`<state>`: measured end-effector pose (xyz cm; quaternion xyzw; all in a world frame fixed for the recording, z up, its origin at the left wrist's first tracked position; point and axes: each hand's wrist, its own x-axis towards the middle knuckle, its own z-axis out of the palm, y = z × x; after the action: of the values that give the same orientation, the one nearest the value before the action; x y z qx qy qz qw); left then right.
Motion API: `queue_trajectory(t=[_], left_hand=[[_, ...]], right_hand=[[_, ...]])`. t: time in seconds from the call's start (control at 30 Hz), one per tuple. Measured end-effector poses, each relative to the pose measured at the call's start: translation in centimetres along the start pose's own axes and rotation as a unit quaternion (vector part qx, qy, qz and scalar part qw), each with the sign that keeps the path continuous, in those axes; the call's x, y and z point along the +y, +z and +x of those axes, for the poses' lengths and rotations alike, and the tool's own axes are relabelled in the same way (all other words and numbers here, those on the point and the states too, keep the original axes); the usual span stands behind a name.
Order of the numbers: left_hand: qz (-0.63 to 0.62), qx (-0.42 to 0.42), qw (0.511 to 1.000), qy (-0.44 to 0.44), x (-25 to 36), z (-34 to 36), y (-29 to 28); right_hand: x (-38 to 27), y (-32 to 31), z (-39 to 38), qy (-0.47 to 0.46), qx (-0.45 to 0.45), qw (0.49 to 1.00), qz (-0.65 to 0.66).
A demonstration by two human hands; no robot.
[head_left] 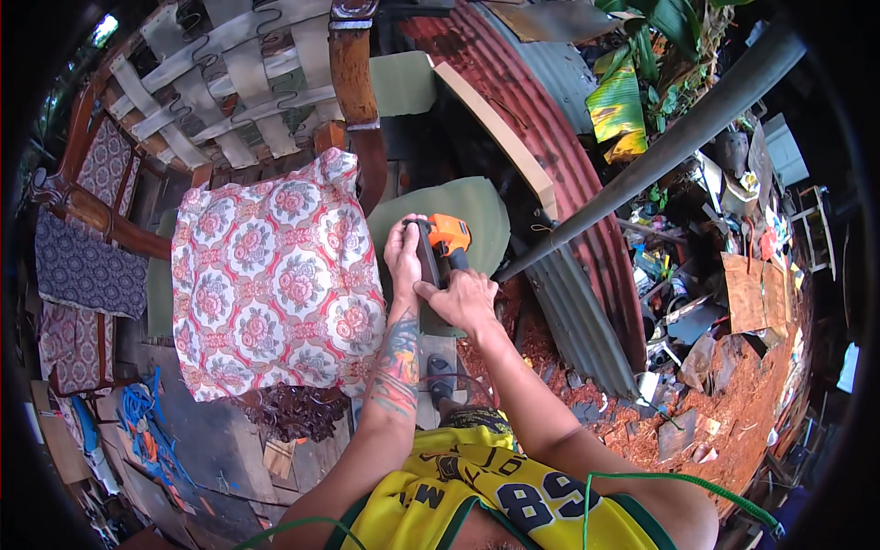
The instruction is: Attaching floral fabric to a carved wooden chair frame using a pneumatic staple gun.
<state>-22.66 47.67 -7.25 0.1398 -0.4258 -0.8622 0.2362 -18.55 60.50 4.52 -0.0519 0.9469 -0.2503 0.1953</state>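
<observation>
An orange and black staple gun (449, 234), by its look a pneumatic one, is held up in front of me between both hands. My left hand (403, 257) has its fingers curled round the long dark magazine side of it. At the tool's black handle end is my right hand (465, 301), closed, its thumb reaching toward the magazine. Just left of my left forearm lies a seat cushion (280, 275) covered in red, white and grey floral cloth, set on a carved wooden chair. Green foam or board (472, 215) shows behind the tool.
A chair back with woven straps (229, 82) rises at the far left. Corrugated metal sheets (587, 302) and a slanting grey pole (660, 137) stand on the right, beside scattered scrap. A green hose (697, 486) crosses my right arm; blue rope (142, 422) lies at lower left.
</observation>
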Motion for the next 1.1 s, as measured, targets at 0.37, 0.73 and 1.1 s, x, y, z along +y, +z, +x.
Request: queue_trajectory(t=[0.37,0.73,1.1], left_hand=[[-0.018,0.008,0.998,0.056,-0.5,0.0,-0.7],[-0.12,-0.022,0.987,-0.105,2.9,-3.9,1.9],[0.672,0.059,0.704,0.222,20.2,-9.0,-16.5]], right_hand=[[2.7,2.3,0.9,-0.08,0.028,0.991,0.103],[9.7,0.1,4.2,0.121,-0.35,0.539,0.756],[11.0,-8.8,0.3,0.013,-0.134,0.805,0.578]])
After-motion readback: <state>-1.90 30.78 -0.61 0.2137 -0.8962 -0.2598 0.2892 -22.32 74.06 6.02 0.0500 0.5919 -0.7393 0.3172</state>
